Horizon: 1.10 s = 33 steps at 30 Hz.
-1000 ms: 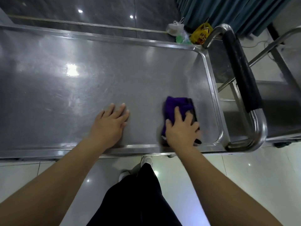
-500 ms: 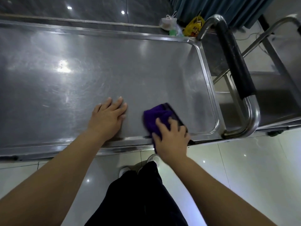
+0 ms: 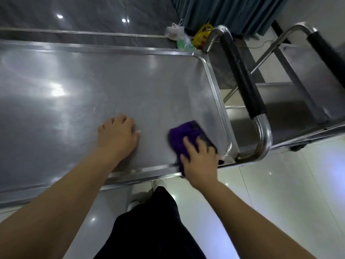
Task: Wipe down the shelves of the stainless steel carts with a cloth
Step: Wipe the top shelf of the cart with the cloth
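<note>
My flat right hand (image 3: 200,161) sweeps the folded purple cloth (image 3: 183,136) back away from my relaxed left hand (image 3: 119,135), covering the near corner of the steel shelf (image 3: 112,81).

Tiled room with a curtain at the far side.
Glossy pale floor tiles (image 3: 280,193) lie below and to the right of the right hand (image 3: 202,161). Far ahead of it the floor turns to dark grey tiles (image 3: 93,14) with small bright reflections of lights. Ahead and slightly right hangs a teal curtain (image 3: 224,12), with a white plastic bag (image 3: 173,31) and a yellow bag (image 3: 201,36) at its foot.
</note>
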Each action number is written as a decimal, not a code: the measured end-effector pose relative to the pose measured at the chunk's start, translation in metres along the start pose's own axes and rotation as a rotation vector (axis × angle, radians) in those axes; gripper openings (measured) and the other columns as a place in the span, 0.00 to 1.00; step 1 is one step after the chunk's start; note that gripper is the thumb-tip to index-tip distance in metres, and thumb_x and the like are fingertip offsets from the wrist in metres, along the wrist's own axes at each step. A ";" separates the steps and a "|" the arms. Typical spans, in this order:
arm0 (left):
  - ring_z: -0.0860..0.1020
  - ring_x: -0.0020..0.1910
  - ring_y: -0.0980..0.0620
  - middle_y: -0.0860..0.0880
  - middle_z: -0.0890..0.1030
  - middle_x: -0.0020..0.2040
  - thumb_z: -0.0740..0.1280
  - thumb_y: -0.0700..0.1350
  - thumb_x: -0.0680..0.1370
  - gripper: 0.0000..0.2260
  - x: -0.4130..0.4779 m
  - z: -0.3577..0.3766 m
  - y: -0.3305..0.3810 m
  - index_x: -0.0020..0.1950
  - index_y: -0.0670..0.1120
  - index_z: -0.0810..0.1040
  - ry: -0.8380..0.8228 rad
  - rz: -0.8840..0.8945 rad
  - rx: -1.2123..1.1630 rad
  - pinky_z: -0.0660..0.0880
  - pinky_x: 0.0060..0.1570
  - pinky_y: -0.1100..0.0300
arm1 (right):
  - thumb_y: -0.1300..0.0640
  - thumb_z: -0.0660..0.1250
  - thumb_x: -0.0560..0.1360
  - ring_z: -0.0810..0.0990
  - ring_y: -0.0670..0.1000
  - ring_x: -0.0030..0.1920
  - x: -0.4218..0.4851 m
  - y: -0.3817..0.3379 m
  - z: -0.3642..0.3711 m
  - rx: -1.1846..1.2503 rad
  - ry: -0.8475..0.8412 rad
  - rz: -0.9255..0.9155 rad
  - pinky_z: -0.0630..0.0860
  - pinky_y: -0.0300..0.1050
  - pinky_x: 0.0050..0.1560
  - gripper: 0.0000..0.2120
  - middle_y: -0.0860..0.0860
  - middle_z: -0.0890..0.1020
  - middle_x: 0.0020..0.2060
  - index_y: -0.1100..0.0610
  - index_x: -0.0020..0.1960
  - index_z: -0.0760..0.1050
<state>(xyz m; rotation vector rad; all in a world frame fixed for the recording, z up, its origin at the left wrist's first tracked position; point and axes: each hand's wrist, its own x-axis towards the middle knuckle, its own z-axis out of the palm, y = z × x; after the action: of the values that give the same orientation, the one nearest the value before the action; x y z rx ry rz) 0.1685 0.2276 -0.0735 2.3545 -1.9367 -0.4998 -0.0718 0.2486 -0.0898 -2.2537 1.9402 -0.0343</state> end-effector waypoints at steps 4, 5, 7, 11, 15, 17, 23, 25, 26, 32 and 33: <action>0.55 0.74 0.39 0.44 0.57 0.76 0.58 0.53 0.79 0.24 0.034 0.008 0.016 0.74 0.48 0.60 -0.013 0.130 0.004 0.55 0.71 0.44 | 0.43 0.56 0.78 0.68 0.60 0.61 0.011 0.033 -0.008 -0.050 -0.052 -0.198 0.66 0.55 0.60 0.24 0.51 0.65 0.72 0.41 0.73 0.60; 0.54 0.74 0.38 0.44 0.56 0.77 0.57 0.53 0.79 0.25 0.042 0.009 0.018 0.74 0.48 0.59 -0.016 0.142 0.007 0.54 0.72 0.44 | 0.43 0.55 0.79 0.65 0.60 0.63 0.024 0.045 -0.010 -0.063 -0.051 -0.078 0.63 0.55 0.63 0.24 0.51 0.62 0.73 0.41 0.74 0.57; 0.54 0.74 0.38 0.46 0.55 0.77 0.56 0.54 0.79 0.24 0.051 0.013 0.020 0.75 0.50 0.59 -0.054 0.145 0.022 0.55 0.71 0.43 | 0.44 0.53 0.79 0.61 0.62 0.66 0.051 0.062 -0.016 -0.039 -0.029 0.217 0.60 0.56 0.67 0.25 0.52 0.57 0.75 0.42 0.75 0.53; 0.59 0.72 0.40 0.47 0.59 0.76 0.57 0.56 0.79 0.23 0.053 0.019 0.016 0.73 0.51 0.64 -0.069 0.168 0.090 0.62 0.67 0.43 | 0.44 0.52 0.80 0.55 0.64 0.69 0.083 0.034 -0.014 -0.021 -0.039 0.402 0.53 0.60 0.69 0.26 0.53 0.51 0.76 0.43 0.76 0.48; 0.68 0.66 0.43 0.49 0.68 0.71 0.60 0.57 0.77 0.19 0.055 0.012 0.016 0.66 0.52 0.73 0.019 0.151 0.087 0.68 0.60 0.45 | 0.43 0.55 0.78 0.58 0.60 0.66 0.081 0.008 -0.008 -0.024 -0.080 -0.064 0.56 0.56 0.64 0.26 0.51 0.56 0.75 0.40 0.74 0.53; 0.70 0.65 0.43 0.50 0.70 0.69 0.61 0.57 0.77 0.18 0.057 0.007 0.018 0.64 0.54 0.74 0.021 0.127 0.069 0.68 0.59 0.46 | 0.42 0.55 0.78 0.60 0.59 0.65 0.095 0.021 -0.012 -0.055 -0.071 -0.128 0.58 0.56 0.63 0.25 0.49 0.57 0.74 0.39 0.74 0.54; 0.76 0.55 0.41 0.51 0.78 0.60 0.61 0.56 0.77 0.13 0.070 -0.011 0.025 0.56 0.54 0.80 0.039 0.118 0.071 0.72 0.52 0.49 | 0.43 0.53 0.79 0.59 0.64 0.66 0.173 0.028 -0.019 -0.059 -0.010 0.370 0.57 0.60 0.64 0.25 0.51 0.54 0.75 0.42 0.75 0.52; 0.78 0.50 0.42 0.48 0.80 0.53 0.61 0.55 0.77 0.13 0.079 -0.018 0.026 0.52 0.51 0.81 0.063 0.120 0.088 0.72 0.50 0.50 | 0.42 0.52 0.79 0.59 0.64 0.65 0.179 0.007 -0.014 -0.039 -0.021 0.327 0.57 0.61 0.63 0.26 0.51 0.54 0.75 0.41 0.75 0.52; 0.78 0.50 0.41 0.47 0.80 0.52 0.61 0.54 0.77 0.13 0.083 -0.020 0.027 0.51 0.49 0.80 0.075 0.119 0.071 0.72 0.50 0.50 | 0.43 0.54 0.78 0.60 0.64 0.64 0.175 -0.001 -0.010 -0.021 -0.020 0.237 0.57 0.61 0.62 0.26 0.50 0.55 0.75 0.41 0.74 0.53; 0.74 0.56 0.40 0.45 0.76 0.60 0.62 0.52 0.77 0.14 0.122 -0.030 0.032 0.59 0.46 0.77 0.091 0.101 -0.028 0.73 0.54 0.46 | 0.42 0.56 0.77 0.63 0.59 0.63 0.193 0.012 -0.010 -0.029 0.009 -0.057 0.59 0.56 0.61 0.24 0.48 0.60 0.74 0.39 0.72 0.58; 0.73 0.57 0.40 0.45 0.76 0.61 0.63 0.52 0.77 0.15 0.129 -0.031 0.031 0.60 0.46 0.77 0.101 0.092 -0.035 0.73 0.54 0.45 | 0.42 0.55 0.78 0.62 0.59 0.64 0.209 0.017 -0.013 -0.015 0.013 0.075 0.58 0.58 0.62 0.24 0.48 0.58 0.74 0.39 0.73 0.57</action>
<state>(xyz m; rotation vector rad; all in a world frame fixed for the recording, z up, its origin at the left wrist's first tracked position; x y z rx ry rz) 0.1683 0.0920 -0.0642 2.2126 -1.9635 -0.3964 -0.0577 0.0393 -0.0986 -2.1937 2.0362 -0.0250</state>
